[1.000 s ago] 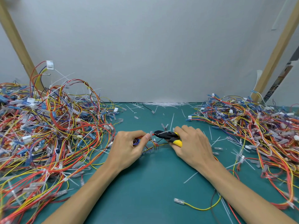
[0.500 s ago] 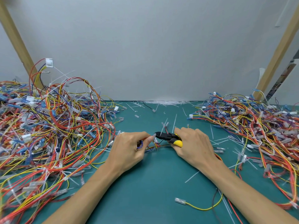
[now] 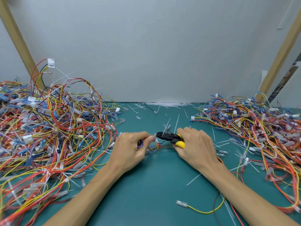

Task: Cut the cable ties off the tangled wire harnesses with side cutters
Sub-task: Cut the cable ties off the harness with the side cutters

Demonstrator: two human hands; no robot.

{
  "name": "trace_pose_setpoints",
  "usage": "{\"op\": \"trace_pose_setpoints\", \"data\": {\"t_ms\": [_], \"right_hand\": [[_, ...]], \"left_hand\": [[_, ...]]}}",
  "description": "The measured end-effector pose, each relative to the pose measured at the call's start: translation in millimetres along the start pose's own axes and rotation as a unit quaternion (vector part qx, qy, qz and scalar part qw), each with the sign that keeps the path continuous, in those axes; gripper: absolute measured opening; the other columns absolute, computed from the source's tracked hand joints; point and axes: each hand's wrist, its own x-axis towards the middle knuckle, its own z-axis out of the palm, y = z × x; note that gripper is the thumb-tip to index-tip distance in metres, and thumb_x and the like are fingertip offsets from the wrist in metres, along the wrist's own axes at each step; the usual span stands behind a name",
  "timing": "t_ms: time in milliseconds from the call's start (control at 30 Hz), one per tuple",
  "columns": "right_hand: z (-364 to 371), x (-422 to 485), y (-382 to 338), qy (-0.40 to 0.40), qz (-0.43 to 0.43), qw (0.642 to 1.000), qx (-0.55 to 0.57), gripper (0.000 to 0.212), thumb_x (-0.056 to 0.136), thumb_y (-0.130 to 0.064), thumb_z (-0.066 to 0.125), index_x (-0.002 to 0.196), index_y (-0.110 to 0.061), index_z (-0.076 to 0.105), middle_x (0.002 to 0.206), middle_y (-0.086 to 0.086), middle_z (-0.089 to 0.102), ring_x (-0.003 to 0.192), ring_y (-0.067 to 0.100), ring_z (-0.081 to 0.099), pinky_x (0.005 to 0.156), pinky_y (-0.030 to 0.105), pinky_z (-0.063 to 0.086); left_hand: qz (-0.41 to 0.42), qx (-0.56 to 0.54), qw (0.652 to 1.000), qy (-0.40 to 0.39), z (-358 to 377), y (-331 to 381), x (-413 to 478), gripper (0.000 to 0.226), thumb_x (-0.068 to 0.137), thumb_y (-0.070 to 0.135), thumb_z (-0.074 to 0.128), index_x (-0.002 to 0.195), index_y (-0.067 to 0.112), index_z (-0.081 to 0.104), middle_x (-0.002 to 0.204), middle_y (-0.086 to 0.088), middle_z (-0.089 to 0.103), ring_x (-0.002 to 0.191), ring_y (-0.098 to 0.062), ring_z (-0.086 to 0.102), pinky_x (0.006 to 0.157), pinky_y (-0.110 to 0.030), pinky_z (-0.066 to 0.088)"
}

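We pinch a small wire harness (image 3: pixel 156 146) in our left hand (image 3: pixel 130 150); right hand (image 3: pixel 195 147) grips side cutters (image 3: pixel 169 137) at its tie. Cut ties (image 3: pixel 167 104) litter the counter (image 3: pixel 146 193) beyond; big tangled pile (image 3: pixel 48 128) left remains.

left hand (image 3: pixel 130 152) pinching harness (image 3: pixel 154 146), right hand (image 3: pixel 195 147) gripping cutters (image 3: pixel 169 137)

Mat (image 3: pixel 146 193) teal; cutters (image 3: pixel 169 137) blk w/ yellow handles; wires (image 3: pixel 57 128) red/yellow/blue; ties (image 3: pixel 167 104) white.
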Motion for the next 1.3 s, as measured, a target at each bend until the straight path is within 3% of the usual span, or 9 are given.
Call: {"op": "trace_pose_setpoints", "data": {"t_ms": [133, 433, 567, 967, 1300], "right_hand": [[-0.8, 1.1, -0.6, -0.004, 0.012, 1.0, 0.007, 0.036, 0.077, -0.049, 0.067, 0.072, -0.027, 0.04, 0.065, -0.005, 0.054, 0.061, 0.026, 0.053, 0.057, 0.029, 0.024], [1.0, 0.9, 0.8, -0.004, 0.017, 1.0, 0.002, 0.032, 0.078, -0.05, 0.066, 0.073, -0.025, 0.048, 0.065, -0.006, 0.053, 0.058, 0.024, 0.047, 0.056, 0.029, 0.024], [1.8, 0.1, 1.2, -0.004, 0.004, 1.0, 0.005, 0.029, 0.076, -0.048, 0.068, 0.081, -0.022, 0.054, 0.073, -0.004, 0.054, 0.07, 0.024, 0.053, 0.062, 0.033, 0.032], [1.6, 1.3, 3.4, -0.049, 0.033, 0.998, 0.019, 0.027, 0.084, -0.052, 0.053, 0.082, -0.026, 0.047, 0.075, -0.005, 0.056, 0.074, 0.028, 0.058, 0.057, 0.032, 0.025], [4.6, -0.5, 5.7, 0.009, 0.03, 0.998, 0.051, 0.031, 0.079, -0.051, 0.066, 0.078, -0.025, 0.05, 0.069, -0.008, 0.049, 0.067, 0.023, 0.052, 0.059, 0.029, 0.028]], "left_hand": [[0.001, 0.001, 1.0, 0.002, 0.0, -1.1, 0.2, 0.036, 0.094, 0.048, 0.051, 0.081, 0.023, 0.072, 0.052, -0.002, 0.048, 0.051, -0.02, 0.037, 0.048, -0.023, 0.028], [-0.008, -0.004, 1.0, 0.004, -0.2, -0.9, 0.4, 0.034, 0.094, 0.047, 0.053, 0.081, 0.023, 0.072, 0.051, -0.001, 0.047, 0.049, -0.016, 0.035, 0.048, -0.022, 0.026], [-0.015, -0.01, 1.0, 0.001, -0.2, -0.9, 0.3, 0.035, 0.094, 0.048, 0.052, 0.082, 0.023, 0.073, 0.052, -0.002, 0.049, 0.05, -0.019, 0.039, 0.048, -0.027, 0.031], [-0.022, -0.03, 0.999, 0.004, -0.3, -1.5, 0.5, 0.034, 0.093, 0.049, 0.052, 0.082, 0.025, 0.073, 0.051, -0.003, 0.046, 0.051, -0.02, 0.037, 0.048, -0.025, 0.028], [-0.023, -0.029, 0.999, 0.004, 0.5, -3.7, 1.1, 0.031, 0.094, 0.047, 0.053, 0.08, 0.025, 0.071, 0.052, -0.002, 0.044, 0.051, -0.018, 0.036, 0.048, -0.023, 0.026]]}}
